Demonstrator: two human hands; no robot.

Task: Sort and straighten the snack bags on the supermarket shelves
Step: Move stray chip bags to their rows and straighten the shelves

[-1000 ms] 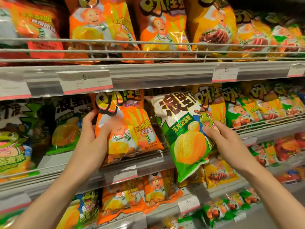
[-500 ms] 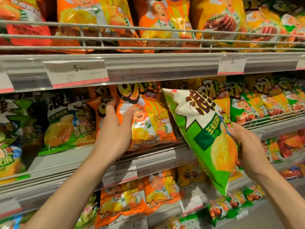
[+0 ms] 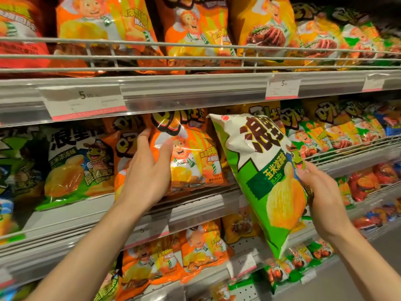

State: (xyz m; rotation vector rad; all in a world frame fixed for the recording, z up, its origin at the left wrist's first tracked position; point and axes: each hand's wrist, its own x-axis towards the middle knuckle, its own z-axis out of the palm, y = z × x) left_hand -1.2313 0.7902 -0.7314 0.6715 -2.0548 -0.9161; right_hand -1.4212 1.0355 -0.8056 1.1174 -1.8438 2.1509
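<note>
Sorting is mid-way, I judge. Far left on the middle shelf (image 3: 195,198), green bags (image 3: 78,170) sit grouped but slumped, with bare shelf in front of them. My left hand (image 3: 149,170) grips the orange bag (image 3: 191,157) by its left edge, thumb on its face, bag standing on the shelf among orange ones. My right hand (image 3: 321,192) pinches the right edge of the green-and-white bag (image 3: 260,170), held tilted in front of the shelf, off it, not yet placed; I judge it belongs left with the greens. Versus half a second ago: both hands hold the same bags, the green-and-white bag hangs similarly tilted, and the view sits closer. Right-side rows look untouched.
</note>
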